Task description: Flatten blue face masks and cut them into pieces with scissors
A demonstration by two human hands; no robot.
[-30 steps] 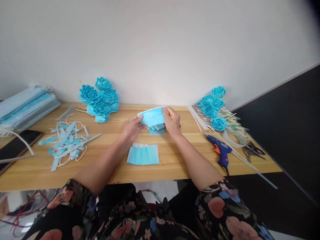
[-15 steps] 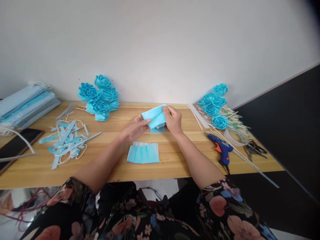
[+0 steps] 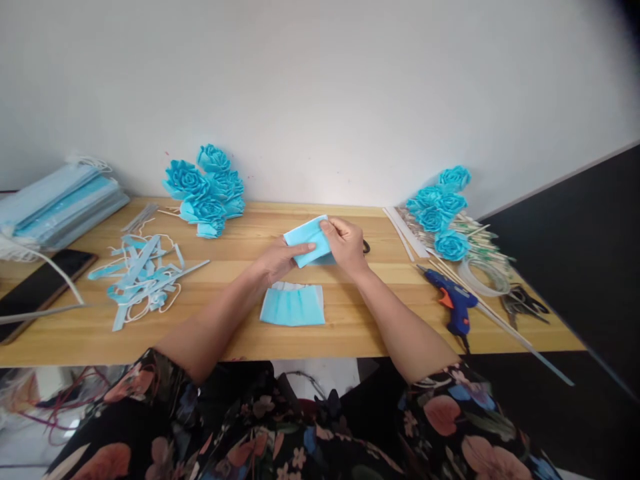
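Now the left hand (image 3: 281, 259), grasping the blue mask piece (image 3: 304, 235), has its thumb farther across it; folding perhaps advances. The right hand (image 3: 346, 245) pinches its right side.

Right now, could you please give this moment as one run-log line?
left hand: holds blue mask piece; right hand: pinches same piece; second mask piece: on wooden table; glue gun: lying untouched
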